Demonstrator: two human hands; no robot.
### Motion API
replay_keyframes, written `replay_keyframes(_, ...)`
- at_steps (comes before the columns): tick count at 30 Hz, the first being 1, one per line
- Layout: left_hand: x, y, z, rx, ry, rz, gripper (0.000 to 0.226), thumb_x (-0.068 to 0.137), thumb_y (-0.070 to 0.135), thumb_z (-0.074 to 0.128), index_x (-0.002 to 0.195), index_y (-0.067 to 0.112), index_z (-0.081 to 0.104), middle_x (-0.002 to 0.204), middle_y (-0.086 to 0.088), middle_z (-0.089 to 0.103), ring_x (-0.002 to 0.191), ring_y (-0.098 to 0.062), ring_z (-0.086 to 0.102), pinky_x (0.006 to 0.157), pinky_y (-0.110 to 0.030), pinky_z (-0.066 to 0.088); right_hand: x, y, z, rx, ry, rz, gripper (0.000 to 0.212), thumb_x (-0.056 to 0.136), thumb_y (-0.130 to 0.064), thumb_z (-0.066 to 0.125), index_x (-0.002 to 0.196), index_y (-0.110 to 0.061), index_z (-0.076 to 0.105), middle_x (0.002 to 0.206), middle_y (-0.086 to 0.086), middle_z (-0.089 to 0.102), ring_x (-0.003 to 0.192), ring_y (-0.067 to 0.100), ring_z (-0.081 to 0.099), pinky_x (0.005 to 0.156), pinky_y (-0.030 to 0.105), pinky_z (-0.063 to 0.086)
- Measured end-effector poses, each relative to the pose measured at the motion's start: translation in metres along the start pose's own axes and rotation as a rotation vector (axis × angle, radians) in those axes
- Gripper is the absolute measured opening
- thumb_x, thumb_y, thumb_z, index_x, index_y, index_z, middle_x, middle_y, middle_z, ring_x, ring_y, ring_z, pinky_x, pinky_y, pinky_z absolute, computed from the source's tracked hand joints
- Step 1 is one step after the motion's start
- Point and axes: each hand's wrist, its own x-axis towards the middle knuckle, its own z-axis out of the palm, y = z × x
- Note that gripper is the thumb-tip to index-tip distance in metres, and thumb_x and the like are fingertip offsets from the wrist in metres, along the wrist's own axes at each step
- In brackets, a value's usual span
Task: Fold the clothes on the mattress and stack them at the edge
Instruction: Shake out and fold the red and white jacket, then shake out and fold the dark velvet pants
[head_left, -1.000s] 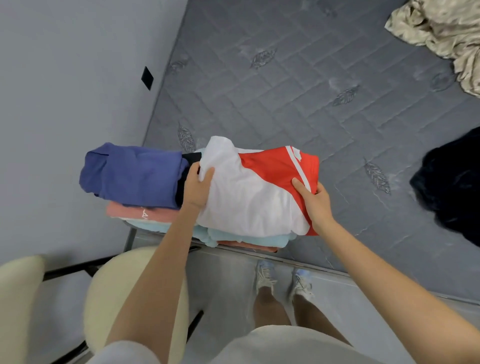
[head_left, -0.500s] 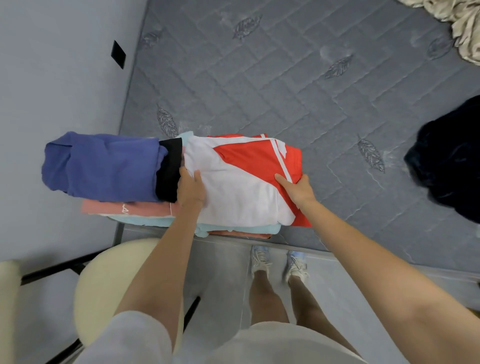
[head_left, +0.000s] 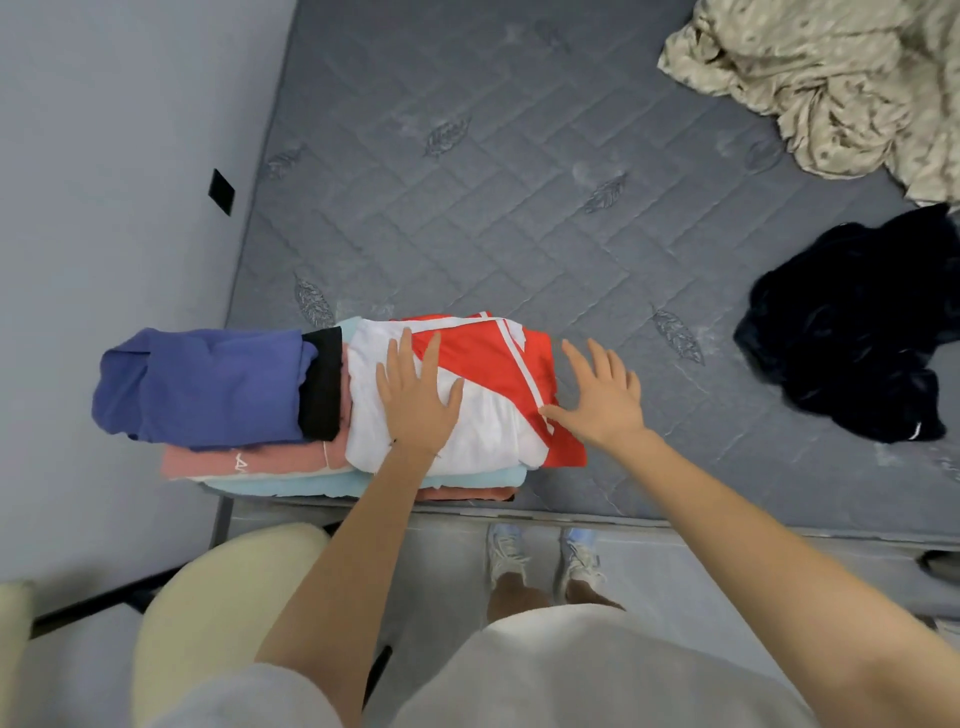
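Observation:
A stack of folded clothes sits at the near edge of the grey mattress. On top lies a folded red and white garment, beside a folded blue garment; pink and light blue layers show underneath. My left hand rests flat on the red and white garment with straight fingers. My right hand is spread open at the garment's right edge, its thumb touching the red cloth.
A crumpled dark navy garment lies on the mattress at the right, and a beige patterned cloth is bunched at the far right. A wall runs along the left. Cream stools stand on the floor near my feet.
Both hands let go of the red and white garment's sides. The left now lies flat on top and the right has opened beside it.

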Motion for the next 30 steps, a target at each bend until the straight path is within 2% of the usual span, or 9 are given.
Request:
replay_keyframes(4, 0.005, 0.029, -0.013, 0.063, -0.028, 0.129, 0.065, 0.091, 0.049, 0.053, 0.148, 0.024, 0.033, 0.16, -0.009, 0.014, 0.147, -0.032, 0.01, 0.116, -0.052, 0.007, -0.01, 0.016, -0.019, -0.077, -0.048, 0.045, 0.097, 0.079, -0.068, 0.058, 0.152, -0.039, 0.001, 0.162, 0.0, -0.003, 0.149, 0.027, -0.005, 0.118, 0.053, 0.003)
replay_keyframes(9, 0.017, 0.07, -0.028, 0.19, -0.086, 0.185, 0.071, 0.089, 0.06, 0.047, 0.151, 0.032, 0.023, 0.161, -0.005, 0.009, 0.148, -0.028, 0.003, 0.117, -0.049, 0.001, -0.021, 0.038, -0.055, -0.084, 0.049, 0.048, 0.091, 0.082, -0.066, 0.054, 0.153, -0.038, 0.004, 0.162, 0.0, 0.0, 0.149, 0.028, -0.003, 0.117, 0.053, 0.003)
replay_keyframes(15, 0.01, 0.159, -0.027, 0.301, -0.11, 0.263, 0.077, 0.088, 0.066, 0.041, 0.152, 0.036, 0.011, 0.162, -0.002, 0.001, 0.148, -0.026, -0.003, 0.116, -0.051, -0.003, -0.052, 0.094, -0.094, -0.096, 0.128, 0.039, 0.092, 0.081, -0.069, 0.052, 0.152, -0.039, 0.003, 0.162, -0.001, 0.001, 0.149, 0.027, -0.004, 0.118, 0.052, 0.002)
replay_keyframes(21, -0.026, 0.284, 0.016, 0.273, -0.139, 0.309, 0.078, 0.088, 0.067, 0.039, 0.152, 0.037, 0.006, 0.162, -0.002, -0.004, 0.148, -0.027, -0.005, 0.116, -0.05, -0.007, -0.108, 0.21, -0.115, -0.07, 0.105, 0.096, 0.095, 0.082, -0.071, 0.051, 0.152, -0.04, -0.005, 0.162, -0.001, -0.006, 0.149, 0.027, -0.007, 0.118, 0.052, 0.002)
replay_keyframes(30, -0.101, 0.459, 0.093, 0.301, -0.268, 0.461, 0.077, 0.09, 0.069, 0.029, 0.151, 0.037, -0.005, 0.161, -0.002, -0.012, 0.147, -0.029, -0.012, 0.116, -0.051, -0.01, -0.183, 0.394, -0.154, -0.049, 0.16, 0.25, 0.09, 0.086, -0.068, 0.049, 0.153, -0.038, -0.003, 0.162, 0.0, -0.006, 0.149, 0.029, -0.007, 0.118, 0.053, 0.004)
